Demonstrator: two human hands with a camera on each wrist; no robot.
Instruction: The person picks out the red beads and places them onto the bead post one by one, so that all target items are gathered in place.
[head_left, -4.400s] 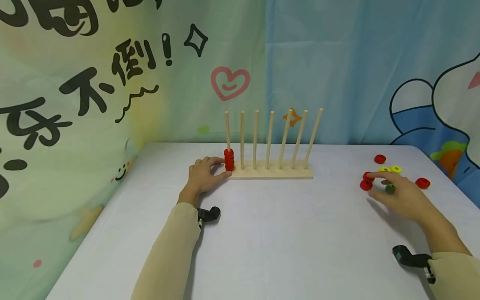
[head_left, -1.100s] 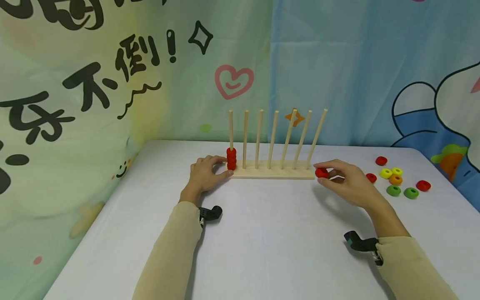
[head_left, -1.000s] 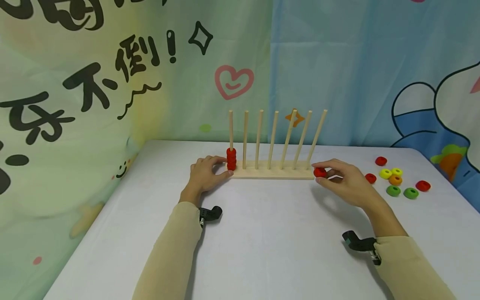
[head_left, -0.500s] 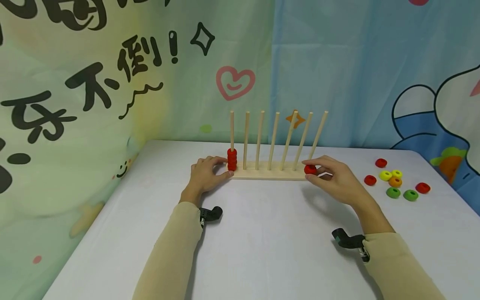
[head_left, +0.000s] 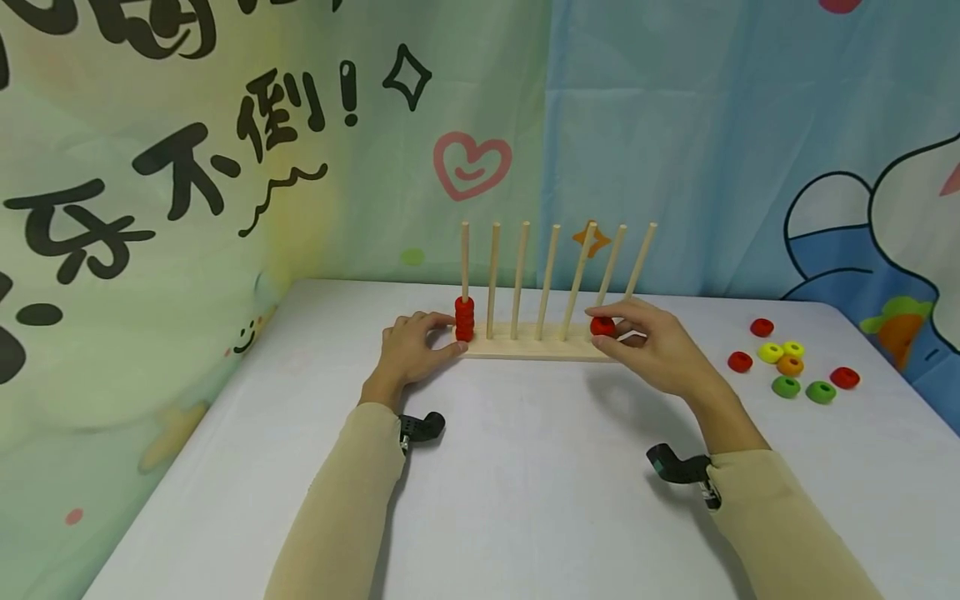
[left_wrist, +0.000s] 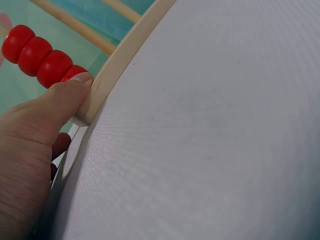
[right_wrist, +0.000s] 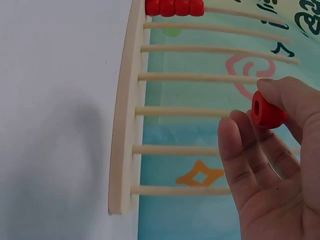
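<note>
A wooden peg rack (head_left: 534,350) stands towards the back of the table, with a row of several upright pegs. Stacked red beads (head_left: 464,320) sit on its leftmost peg; the other pegs carry none. My left hand (head_left: 408,348) grips the rack's left end, its thumb (left_wrist: 70,97) on the base just by the lowest bead. Between thumb and fingers my right hand (head_left: 654,347) pinches a loose red bead (head_left: 602,326), in front of the pegs on the right side. In the right wrist view the hole of that red bead (right_wrist: 270,111) shows, apart from any peg.
On the right of the white table (head_left: 517,483) lie loose beads: red (head_left: 739,361), yellow (head_left: 770,351), orange (head_left: 790,365) and green (head_left: 786,386) ones. A printed cloth (head_left: 637,108) hangs behind the table. Each wrist wears a black camera mount (head_left: 678,465).
My right hand went from the loose beads at the right, picked up a red bead and carried it left to the rack's right-hand pegs. My left hand kept its hold on the rack.
</note>
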